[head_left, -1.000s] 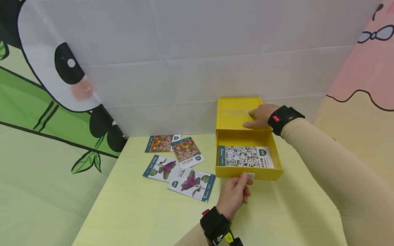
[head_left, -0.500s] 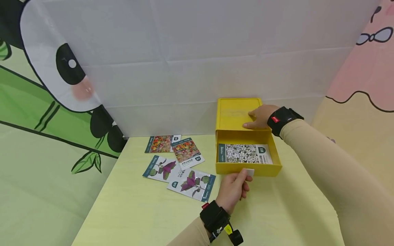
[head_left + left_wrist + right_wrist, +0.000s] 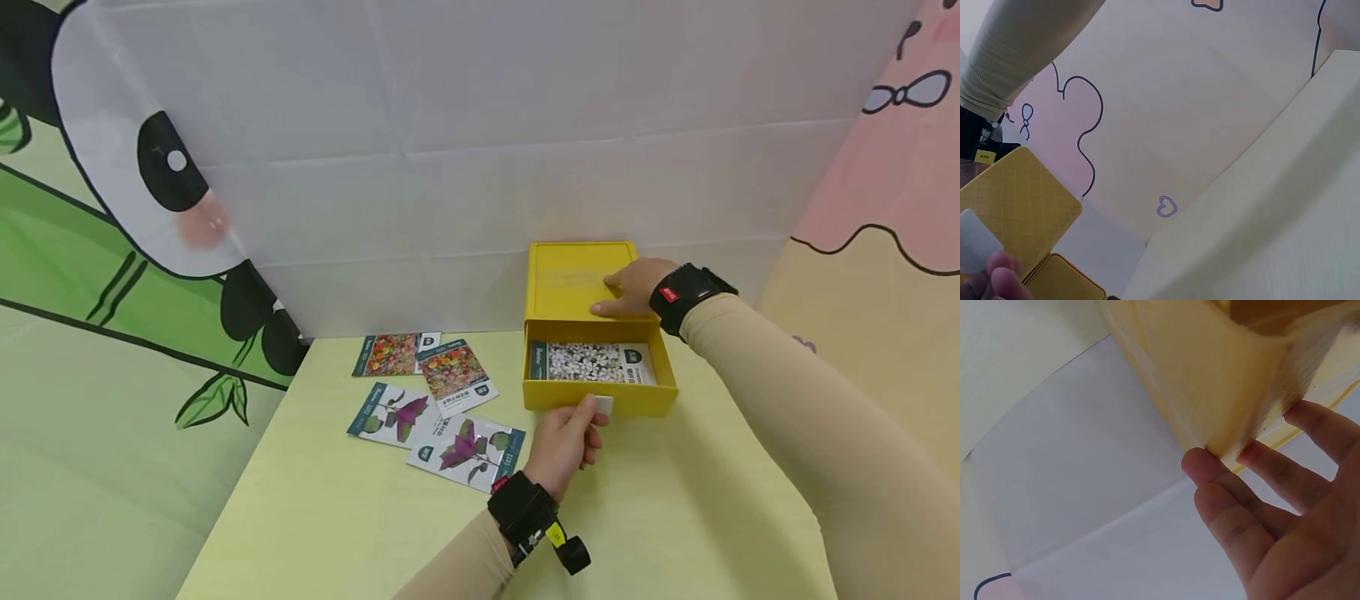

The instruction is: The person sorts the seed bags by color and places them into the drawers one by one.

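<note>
A yellow drawer box (image 3: 566,283) stands at the back of the table with its drawer (image 3: 637,400) partly out. Inside the drawer lies a packet with white flowers (image 3: 585,363). My left hand (image 3: 564,442) pinches the white pull tab (image 3: 603,405) on the drawer's front; the left wrist view shows that tab (image 3: 977,240) between thumb and finger. On the box's top, toward its right side, rests my right hand (image 3: 636,287). In the right wrist view its fingers (image 3: 1279,472) are spread and fairly straight, their tips touching the yellow box wall (image 3: 1210,375).
Left of the box lie two overlapping packets with orange flowers (image 3: 457,379) and two overlapping ones with purple flowers (image 3: 468,450). Right behind the box is a pale cloth wall (image 3: 375,208). The table (image 3: 360,533) is pale yellow.
The drawer has slid inward, away from me, with the white-flower packet in it. My left hand has moved forward with the tab. The right hand has stayed on the box.
</note>
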Action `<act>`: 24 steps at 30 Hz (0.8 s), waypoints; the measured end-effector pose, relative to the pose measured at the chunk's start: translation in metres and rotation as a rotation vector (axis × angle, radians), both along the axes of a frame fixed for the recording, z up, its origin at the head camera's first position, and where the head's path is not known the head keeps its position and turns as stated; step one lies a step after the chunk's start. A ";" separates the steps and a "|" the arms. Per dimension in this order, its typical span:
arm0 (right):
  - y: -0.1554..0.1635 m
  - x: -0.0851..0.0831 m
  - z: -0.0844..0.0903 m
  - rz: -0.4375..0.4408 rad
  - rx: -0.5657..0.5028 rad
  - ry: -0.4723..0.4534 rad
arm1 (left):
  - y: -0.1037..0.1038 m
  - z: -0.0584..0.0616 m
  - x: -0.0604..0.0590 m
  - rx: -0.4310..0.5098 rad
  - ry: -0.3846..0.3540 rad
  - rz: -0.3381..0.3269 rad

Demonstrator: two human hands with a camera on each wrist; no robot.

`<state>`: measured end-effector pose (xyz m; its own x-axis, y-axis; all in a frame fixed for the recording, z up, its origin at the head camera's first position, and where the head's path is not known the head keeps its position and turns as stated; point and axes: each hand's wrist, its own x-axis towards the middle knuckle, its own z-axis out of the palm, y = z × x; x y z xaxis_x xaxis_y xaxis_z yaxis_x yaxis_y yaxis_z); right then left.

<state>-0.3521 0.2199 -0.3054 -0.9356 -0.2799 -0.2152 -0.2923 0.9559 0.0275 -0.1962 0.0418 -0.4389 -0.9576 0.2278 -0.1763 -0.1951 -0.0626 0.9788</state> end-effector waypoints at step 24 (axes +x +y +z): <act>0.000 -0.005 0.003 0.023 -0.002 -0.061 | 0.014 0.012 -0.046 -0.096 0.059 0.069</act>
